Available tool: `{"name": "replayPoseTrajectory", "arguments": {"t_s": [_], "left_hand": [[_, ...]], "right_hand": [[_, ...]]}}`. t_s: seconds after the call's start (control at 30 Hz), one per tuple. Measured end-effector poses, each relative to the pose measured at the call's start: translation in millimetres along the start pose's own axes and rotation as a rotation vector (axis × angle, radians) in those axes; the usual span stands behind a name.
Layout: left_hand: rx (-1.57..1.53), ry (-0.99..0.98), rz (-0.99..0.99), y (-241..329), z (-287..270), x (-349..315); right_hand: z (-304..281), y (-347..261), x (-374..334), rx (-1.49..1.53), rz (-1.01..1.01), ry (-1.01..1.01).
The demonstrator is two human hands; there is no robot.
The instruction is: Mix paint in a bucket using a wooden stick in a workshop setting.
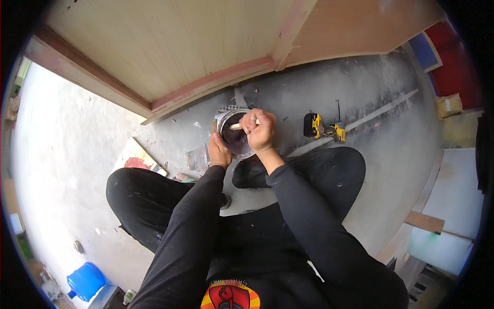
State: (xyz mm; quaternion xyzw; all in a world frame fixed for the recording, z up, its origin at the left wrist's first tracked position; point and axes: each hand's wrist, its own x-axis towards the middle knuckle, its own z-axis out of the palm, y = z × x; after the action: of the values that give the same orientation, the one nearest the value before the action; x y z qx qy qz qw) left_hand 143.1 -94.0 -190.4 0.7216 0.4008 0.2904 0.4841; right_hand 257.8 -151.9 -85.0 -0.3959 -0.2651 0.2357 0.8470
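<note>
Between my bent knees stands a round metal can [221,119] with dark purplish-brown paste [236,143] in it. My left hand [220,150] is wrapped round the can's near left side. In my right hand [260,132], closed in a fist over the can's right rim, is a pale wooden stick [235,126]. The stick slants down toward the paste; its lower end is hard to make out. Just left of the can, a flat, stained scraper-like plate [196,159] lies on the floor near my left wrist.
A large wooden panel structure [195,46] rises just beyond the can. To the right lies a yellow and black cordless drill [315,125] with a long bit. A red-smeared board [137,157] sits by my left knee. A blue water jug [86,281] stands at lower left.
</note>
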Motion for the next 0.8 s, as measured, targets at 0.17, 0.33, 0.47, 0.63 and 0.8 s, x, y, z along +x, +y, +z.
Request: {"name": "replayPoseTrajectory", "arguments": {"t_s": [0.17, 0.33, 0.47, 0.63, 0.8], "left_hand": [[0.029, 0.0, -0.01, 2.0, -0.4, -1.7], [0.039, 0.068, 0.079, -8.7, -6.0, -2.9], [0.005, -0.022, -0.056, 9.4, -4.9, -7.1], [0.026, 0.049, -0.038, 14.5, -0.6, -1.3], [0.059, 0.026, -0.049, 3.3, -8.4, -0.7]], "right_hand": [[-20.4, 10.9, -8.2, -0.241, 0.067, 0.083], [2.9, -6.6, -10.2, -0.432, 0.162, -0.125], [1.6, -14.6, -0.8, -0.122, 0.038, -0.008], [-28.1, 3.5, 11.0, -0.372, -0.007, -0.005], [-21.1, -5.7, -7.4, -0.107, 0.289, 0.206]]}}
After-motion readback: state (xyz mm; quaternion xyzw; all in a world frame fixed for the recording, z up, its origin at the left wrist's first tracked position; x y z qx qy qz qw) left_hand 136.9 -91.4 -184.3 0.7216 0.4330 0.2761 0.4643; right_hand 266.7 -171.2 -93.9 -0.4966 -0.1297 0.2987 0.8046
